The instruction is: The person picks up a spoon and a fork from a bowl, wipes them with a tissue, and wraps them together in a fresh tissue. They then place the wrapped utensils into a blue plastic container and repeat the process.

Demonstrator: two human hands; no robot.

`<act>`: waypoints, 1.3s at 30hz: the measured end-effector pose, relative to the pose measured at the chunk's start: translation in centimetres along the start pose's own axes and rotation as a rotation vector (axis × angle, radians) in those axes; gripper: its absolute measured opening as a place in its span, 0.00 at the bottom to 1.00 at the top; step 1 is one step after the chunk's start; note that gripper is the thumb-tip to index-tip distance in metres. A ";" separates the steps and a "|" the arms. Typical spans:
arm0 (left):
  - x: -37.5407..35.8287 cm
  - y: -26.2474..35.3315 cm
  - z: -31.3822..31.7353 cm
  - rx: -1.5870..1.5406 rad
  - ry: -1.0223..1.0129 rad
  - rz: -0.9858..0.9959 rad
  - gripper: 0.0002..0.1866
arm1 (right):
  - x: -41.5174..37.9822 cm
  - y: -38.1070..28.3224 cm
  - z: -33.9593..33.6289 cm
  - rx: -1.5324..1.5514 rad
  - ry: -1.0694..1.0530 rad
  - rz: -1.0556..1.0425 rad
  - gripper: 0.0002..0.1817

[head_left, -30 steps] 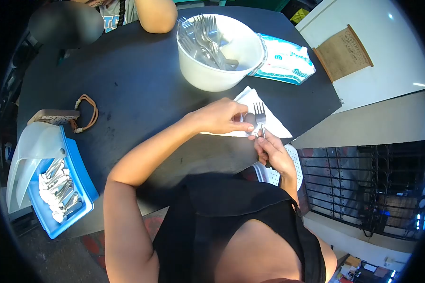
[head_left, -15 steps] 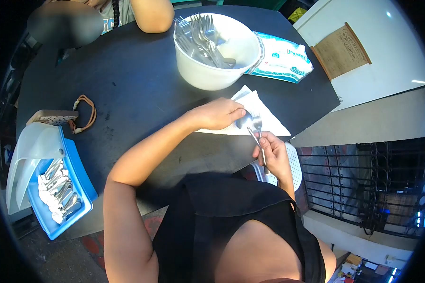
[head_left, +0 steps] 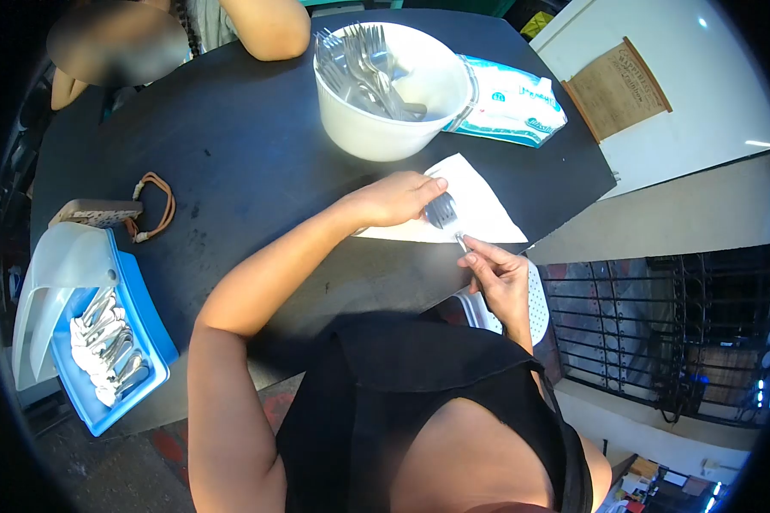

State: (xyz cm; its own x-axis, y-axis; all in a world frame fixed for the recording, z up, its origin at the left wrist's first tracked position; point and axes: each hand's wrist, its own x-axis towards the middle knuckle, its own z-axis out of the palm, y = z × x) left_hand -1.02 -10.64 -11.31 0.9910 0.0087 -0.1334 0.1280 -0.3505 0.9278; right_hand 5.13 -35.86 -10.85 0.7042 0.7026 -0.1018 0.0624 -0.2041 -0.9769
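A white paper napkin (head_left: pixel 486 208) lies on the dark table beneath a fork (head_left: pixel 442 212), which rests over a spoon with its head pointing up and left. Near that head, my left hand (head_left: pixel 393 200) is closed on the napkin's upper left part, its thumb by the utensils. My right hand (head_left: pixel 503 278) pinches the utensils' handles between thumb and fingers at the napkin's lower edge. Just above the napkin stands a white bowl (head_left: pixel 376 137) with several forks (head_left: pixel 370 73) inside.
A tissue pack (head_left: pixel 513 103) lies right of the bowl. At left, a blue box (head_left: pixel 158 329) with its clear lid raised holds several wrapped utensils (head_left: pixel 103 342); a phone (head_left: pixel 94 212) with a brown strap (head_left: pixel 171 205) is behind it. Another person's arm (head_left: pixel 269 30) rests at the far edge.
The fork and spoon, apart before, are now together, the fork on top. Both have moved slightly up and left on the napkin. My left hand has shifted up a little.
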 end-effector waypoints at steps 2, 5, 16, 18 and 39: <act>0.2 -0.7 0.2 -0.013 -0.028 -0.030 0.29 | -0.1 0.3 0.2 -0.008 0.010 -0.002 0.15; -0.6 -0.2 0.5 0.066 0.033 0.188 0.25 | -0.2 0.1 0.5 -0.026 0.026 0.004 0.15; -0.9 1.1 0.9 0.139 0.092 0.075 0.15 | -1.5 -0.4 0.7 -0.271 0.030 -0.168 0.19; -1.6 1.3 1.2 0.105 0.100 0.061 0.15 | -1.6 0.6 0.2 -0.270 0.054 -0.161 0.20; -2.4 2.5 8.1 1.021 0.296 0.540 0.05 | -2.3 0.1 -0.4 -0.446 0.249 -0.299 0.17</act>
State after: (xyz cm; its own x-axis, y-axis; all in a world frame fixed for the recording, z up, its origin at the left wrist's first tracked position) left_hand -3.36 -19.15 -11.56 0.8947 -0.2003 0.3991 -0.2656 -0.9572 0.1151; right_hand 3.77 -37.76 -10.61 0.7519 0.6034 0.2657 0.5371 -0.3270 -0.7775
